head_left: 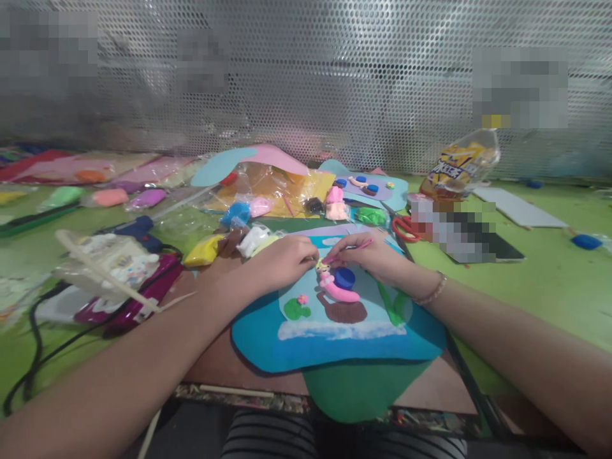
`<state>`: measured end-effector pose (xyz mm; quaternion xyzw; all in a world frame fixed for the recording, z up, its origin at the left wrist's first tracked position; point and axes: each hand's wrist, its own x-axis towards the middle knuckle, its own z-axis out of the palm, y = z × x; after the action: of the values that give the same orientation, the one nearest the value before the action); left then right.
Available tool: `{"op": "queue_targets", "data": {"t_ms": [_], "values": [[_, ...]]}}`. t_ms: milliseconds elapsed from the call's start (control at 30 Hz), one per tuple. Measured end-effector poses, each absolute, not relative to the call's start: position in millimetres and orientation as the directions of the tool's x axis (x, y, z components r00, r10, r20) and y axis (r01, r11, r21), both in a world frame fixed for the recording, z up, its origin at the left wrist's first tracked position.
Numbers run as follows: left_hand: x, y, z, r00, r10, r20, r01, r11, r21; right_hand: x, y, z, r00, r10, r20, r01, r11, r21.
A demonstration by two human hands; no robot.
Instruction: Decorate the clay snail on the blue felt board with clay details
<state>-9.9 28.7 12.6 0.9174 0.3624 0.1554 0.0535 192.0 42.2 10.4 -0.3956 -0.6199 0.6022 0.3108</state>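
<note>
My left hand (pixel 292 256) is closed in a pinch beside the head of a small clay mermaid figure (pixel 340 293); what its fingertips hold, if anything, is hidden. In my right hand (pixel 375 255) is a thin pink stick (pixel 366 244), its lower end close to the figure's yellow head. The mermaid has a pink tail and lies on a layered blue paper picture (pixel 268 349). Around it on the picture are a dark blue clay disc (pixel 345 278), a brown clay shape (pixel 351 312), a green clay piece with a pink flower (pixel 297 309) and a white strip (pixel 335 330).
Bags of coloured clay (pixel 204 250) lie behind and left of the picture. At left are a glue gun (pixel 138 231) and a dark cable (pixel 36 331). Red-handled scissors (pixel 405 229), a phone (pixel 482 237) and a bottle (pixel 461 162) are at right. Another clay picture (pixel 399 191) lies behind.
</note>
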Motion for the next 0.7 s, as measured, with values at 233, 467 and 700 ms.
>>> {"op": "queue_targets", "data": {"t_ms": [233, 467, 700], "values": [[-6.7, 29.6, 12.4, 0.676, 0.689, 0.261, 0.657, -0.724, 0.210, 193.2, 44.0, 8.3, -0.464, 0.874, -0.143, 0.108, -0.104, -0.989], [-6.9, 30.2, 12.8, 0.673, 0.694, 0.256, 0.659, -0.720, 0.217, 192.0, 42.3, 12.8, -0.498, 0.856, -0.141, 0.086, -0.113, -0.990], [-6.1, 30.2, 13.0, 0.671, 0.696, 0.256, 0.664, -0.717, 0.212, 190.9, 42.1, 14.2, -0.494, 0.854, -0.163, 0.130, -0.112, -0.985]]}}
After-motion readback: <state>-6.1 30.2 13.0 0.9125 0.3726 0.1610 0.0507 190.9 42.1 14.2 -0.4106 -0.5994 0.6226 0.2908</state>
